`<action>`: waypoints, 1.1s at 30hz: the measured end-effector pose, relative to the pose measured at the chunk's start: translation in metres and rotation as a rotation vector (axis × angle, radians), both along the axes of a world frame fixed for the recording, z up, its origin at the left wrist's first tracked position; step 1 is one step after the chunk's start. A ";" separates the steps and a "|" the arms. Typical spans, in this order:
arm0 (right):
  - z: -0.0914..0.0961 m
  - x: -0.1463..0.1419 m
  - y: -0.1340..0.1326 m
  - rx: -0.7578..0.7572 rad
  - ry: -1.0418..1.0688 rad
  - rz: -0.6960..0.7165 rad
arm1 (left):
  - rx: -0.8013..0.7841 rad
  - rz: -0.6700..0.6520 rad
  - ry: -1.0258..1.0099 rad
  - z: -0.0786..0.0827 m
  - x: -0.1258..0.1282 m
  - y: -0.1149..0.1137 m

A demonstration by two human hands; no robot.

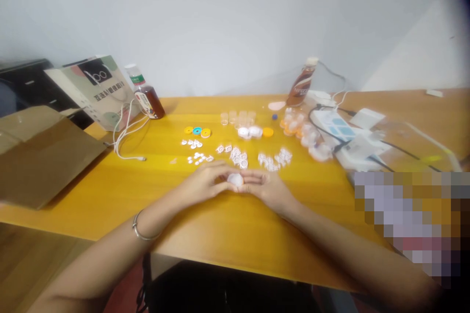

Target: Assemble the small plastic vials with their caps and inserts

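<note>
Nearest the camera, two bare forearms run up from the bottom edge and meet over the yellow table, the left one wearing a thin metal bangle. Where they meet sits a small white round piece, pinched between the fingertips of both hands: the left hand closes on it from the left, the right hand from the right, fingers curled in and nearly touching. The piece lies dead centre between them, neither hand clearly nearer; it looks like a cap or small disc, though blur hides its exact shape, and no long axis can be made out.

Just beyond the fingertips lie scattered small white parts, then three coloured rings and a row of clear little cups. Farther back stand a dark-liquid bottle at left and a power strip at right.
</note>
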State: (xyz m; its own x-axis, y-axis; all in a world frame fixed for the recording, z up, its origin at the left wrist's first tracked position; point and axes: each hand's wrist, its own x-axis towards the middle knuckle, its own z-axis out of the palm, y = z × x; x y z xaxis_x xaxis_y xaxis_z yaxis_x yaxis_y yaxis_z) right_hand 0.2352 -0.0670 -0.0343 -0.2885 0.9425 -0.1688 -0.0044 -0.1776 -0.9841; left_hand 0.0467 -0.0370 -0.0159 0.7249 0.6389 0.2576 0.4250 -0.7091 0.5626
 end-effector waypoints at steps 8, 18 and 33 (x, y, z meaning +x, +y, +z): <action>-0.003 0.000 0.000 0.037 -0.003 0.027 | 0.038 -0.091 0.041 0.003 -0.002 -0.001; -0.004 0.006 0.001 0.001 0.061 0.037 | 0.120 -0.080 0.057 0.003 0.000 -0.006; -0.005 0.004 0.000 0.025 0.040 0.092 | 0.247 -0.005 0.103 -0.010 0.004 -0.008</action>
State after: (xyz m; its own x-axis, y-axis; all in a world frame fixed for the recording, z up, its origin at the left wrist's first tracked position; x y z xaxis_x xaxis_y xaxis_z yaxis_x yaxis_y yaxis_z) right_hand 0.2397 -0.0671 -0.0389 -0.3797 0.9156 -0.1321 -0.0288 -0.1544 -0.9876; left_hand 0.0509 -0.0451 -0.0260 0.7583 0.5622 0.3301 0.4673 -0.8218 0.3260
